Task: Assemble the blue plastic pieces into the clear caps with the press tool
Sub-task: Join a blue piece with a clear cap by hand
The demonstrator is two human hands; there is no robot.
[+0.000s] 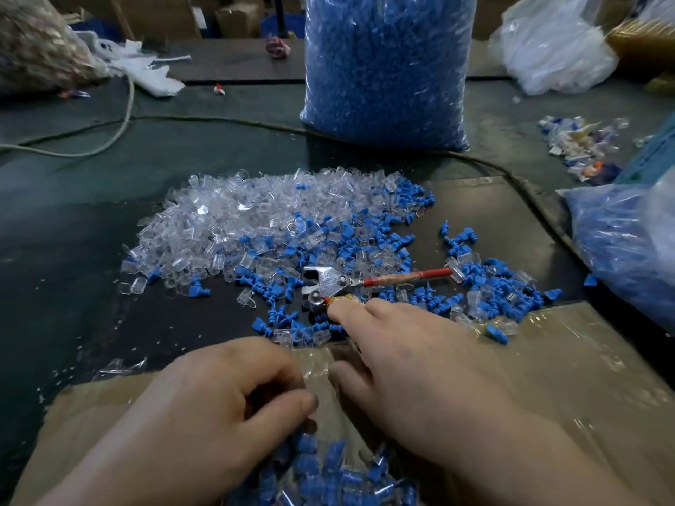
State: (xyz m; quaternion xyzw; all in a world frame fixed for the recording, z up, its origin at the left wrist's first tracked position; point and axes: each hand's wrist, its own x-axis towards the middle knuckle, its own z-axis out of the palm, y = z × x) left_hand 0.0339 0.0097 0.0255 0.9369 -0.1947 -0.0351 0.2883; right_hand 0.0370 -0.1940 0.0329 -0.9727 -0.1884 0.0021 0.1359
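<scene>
**Right hand on press tool, left hand curled over the finished pile**

Right hand point(412, 370): palm down, stretched forward over the cardboard point(569, 363), fingers mostly straight and spread. Fingertips rest on the near handle of the press tool point(328, 283), not closed round it.

Left hand point(226, 407): palm down, fingers curled under, thumb tip against the index finger. Can't tell if anything is pinched in there. It sits at the far edge of the assembled pieces point(328, 476) heaped on the cardboard.

Counts:
- 1 press tool, lying flat among loose parts, the other red handle pointing right.
- 2 hands.
- Clear caps point(233, 220): one heap on the table point(73, 257), too many to count.
- Blue pieces point(369, 246): scattered right of the caps and around the tool, too many to count.
- 2 bags of blue parts: upright bag point(387, 67) behind the heap, second bag point(628, 246) at right.
</scene>
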